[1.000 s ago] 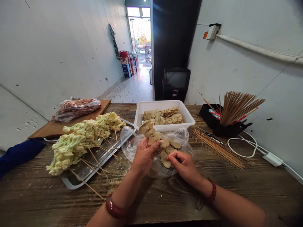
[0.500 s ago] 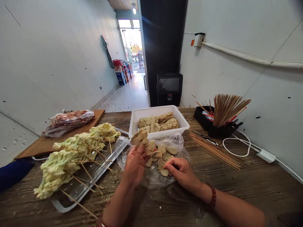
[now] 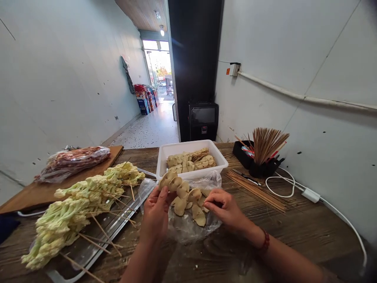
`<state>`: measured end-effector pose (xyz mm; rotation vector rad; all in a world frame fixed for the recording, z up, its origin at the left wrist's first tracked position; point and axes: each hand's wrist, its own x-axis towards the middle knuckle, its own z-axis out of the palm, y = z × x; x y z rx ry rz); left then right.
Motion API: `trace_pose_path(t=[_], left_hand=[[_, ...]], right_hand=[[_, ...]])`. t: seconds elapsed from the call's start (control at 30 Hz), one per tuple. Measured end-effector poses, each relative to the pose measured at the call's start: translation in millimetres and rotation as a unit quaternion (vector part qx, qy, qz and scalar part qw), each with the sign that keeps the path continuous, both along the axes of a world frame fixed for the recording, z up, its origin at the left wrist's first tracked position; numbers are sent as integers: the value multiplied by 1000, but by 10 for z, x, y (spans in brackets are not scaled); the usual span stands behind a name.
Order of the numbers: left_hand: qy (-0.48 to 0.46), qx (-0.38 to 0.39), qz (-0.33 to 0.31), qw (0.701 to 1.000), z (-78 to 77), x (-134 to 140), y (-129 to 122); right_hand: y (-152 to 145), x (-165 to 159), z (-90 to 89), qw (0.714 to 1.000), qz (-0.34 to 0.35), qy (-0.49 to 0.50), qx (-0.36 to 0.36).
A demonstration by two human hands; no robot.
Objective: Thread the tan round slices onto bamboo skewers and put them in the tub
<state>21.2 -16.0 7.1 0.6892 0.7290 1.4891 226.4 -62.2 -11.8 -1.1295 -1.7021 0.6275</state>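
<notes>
Your left hand (image 3: 154,215) holds a row of skewered slices (image 3: 183,189) by its ten-o'clock end, your right hand (image 3: 227,208) pinches it at four o'clock, with a white tub (image 3: 188,147) beyond at twelve.

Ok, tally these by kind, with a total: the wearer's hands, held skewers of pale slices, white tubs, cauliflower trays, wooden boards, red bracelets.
Left hand and right hand: 2
Held skewer of slices: 1
White tub: 1
Tray: 1
Wooden board: 1
Red bracelet: 1
Total: 7
</notes>
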Motion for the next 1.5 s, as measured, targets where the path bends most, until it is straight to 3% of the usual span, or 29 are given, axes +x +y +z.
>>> trace_pose_path(t=[0.1,0.37,0.47,0.73,0.9,1.03,1.17,1.3,1.5], left_hand=[[4,-2,-21,1000,15,-34,-16],[12,-45,-62,997,-40,-71,8],[7,-59,-70,996,-76,-68,36],[6,-64,-72,995,-81,-87,73],[12,-60,-68,996,-86,-116,109],[13,-64,-72,995,-98,-130,124],[13,-66,-79,995,-114,-140,129],[10,-73,-77,994,-125,-140,139],[15,-83,-77,993,-108,-133,141]], right_hand=[[59,123,188,1000,-22,5,5],[590,400,664,986,-93,95,-103],[861,306,694,974,-132,149,-105],[1441,-296,543,965,-167,148,-135],[1771,-663,420,965,-155,53,-204],[1929,-789,405,964,-131,-68,-219],[1946,-802,465,950,-120,-216,-188],[1919,-815,519,918,-103,-351,-153],[1957,-831,559,873,-97,-469,-92]])
